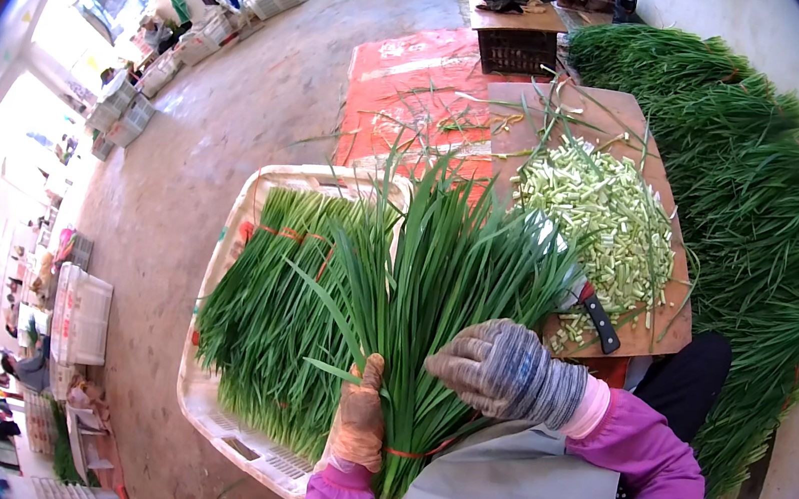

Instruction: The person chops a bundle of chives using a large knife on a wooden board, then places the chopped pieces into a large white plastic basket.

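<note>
A thick bunch of garlic chives (446, 276) stands upright before me, a red band round its lower end and its leaf tips fanning away. My left hand (360, 421), in an orange-stained glove, grips it on the left side, thumb up. My right hand (505, 369), in a grey knit glove, has its fingers curled in against the bunch's right side; what they hold, if anything, is hidden. Beyond it, a knife with a black handle (600, 321) rests on a board (607, 110) heaped with chopped pale stalk ends (600, 220); leaves partly cover its blade.
At my left a white plastic crate (200, 385) holds banded chives (290, 316). A long chive pile (721, 181) lines the right wall. Ahead are a red mat (392, 77) and a small wooden-topped stand (515, 22). People and white crates (83, 314) line the far left.
</note>
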### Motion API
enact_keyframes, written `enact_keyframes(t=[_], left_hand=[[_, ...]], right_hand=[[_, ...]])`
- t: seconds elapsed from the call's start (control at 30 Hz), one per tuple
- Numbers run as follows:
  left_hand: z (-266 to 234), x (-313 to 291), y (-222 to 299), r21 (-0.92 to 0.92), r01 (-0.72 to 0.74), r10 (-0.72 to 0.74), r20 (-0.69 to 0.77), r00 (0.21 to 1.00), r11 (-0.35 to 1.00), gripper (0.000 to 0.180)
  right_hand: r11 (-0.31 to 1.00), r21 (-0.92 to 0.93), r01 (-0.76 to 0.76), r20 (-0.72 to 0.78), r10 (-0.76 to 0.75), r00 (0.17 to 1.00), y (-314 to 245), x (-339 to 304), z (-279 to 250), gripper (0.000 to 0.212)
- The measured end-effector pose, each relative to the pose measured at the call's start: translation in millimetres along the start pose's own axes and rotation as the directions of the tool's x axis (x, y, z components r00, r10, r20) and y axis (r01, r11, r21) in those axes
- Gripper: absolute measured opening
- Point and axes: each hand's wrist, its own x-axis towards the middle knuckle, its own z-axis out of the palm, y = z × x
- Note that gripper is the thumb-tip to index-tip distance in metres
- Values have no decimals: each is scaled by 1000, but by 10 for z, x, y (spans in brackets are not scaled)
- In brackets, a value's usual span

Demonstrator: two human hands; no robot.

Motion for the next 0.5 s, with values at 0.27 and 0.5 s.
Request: enact_keyframes(t=[0.27,0.5], left_hand=[[-27,-52,-79,122,-100,100,0,995,988,27],[-134,3,-80,-35,-74,71,-69,995,997,30]], right_hand=[[892,-441,-104,83,156,984,136,267,10,63],[887,-393,-245,566,443,695,159,31,92,62]])
